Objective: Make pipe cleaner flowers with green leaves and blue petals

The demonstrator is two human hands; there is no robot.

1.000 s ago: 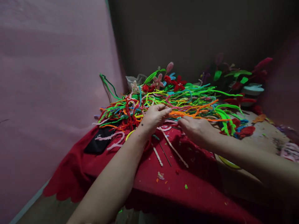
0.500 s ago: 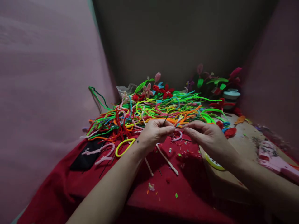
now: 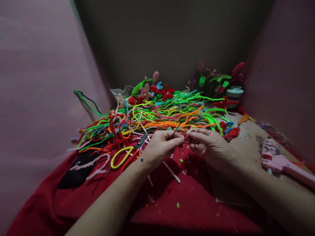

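From where I stand, the left hand is nearly closed, thumb and forefinger pinching a thin dark stem whose tip points upward. The right hand makes a fine pinch on a small pale bunch with yellowish tips; this bunch is at the right fingertips, in front of the heap of pipe cleaners and over the red-covered worktop.

For such fine work, I think it is better to grip the bunch near its base, so the soft tips are not crushed, and to keep 1 hand firm while the other makes small turns. The stem's end should stay away from the skin. A stronger light would help too.

Near the left wrist lie scissors with yellow and red handles. Farther out are a black phone at left and a pink glue gun at right. The gun carries dark patches, but I can read no brand or word anywhere.
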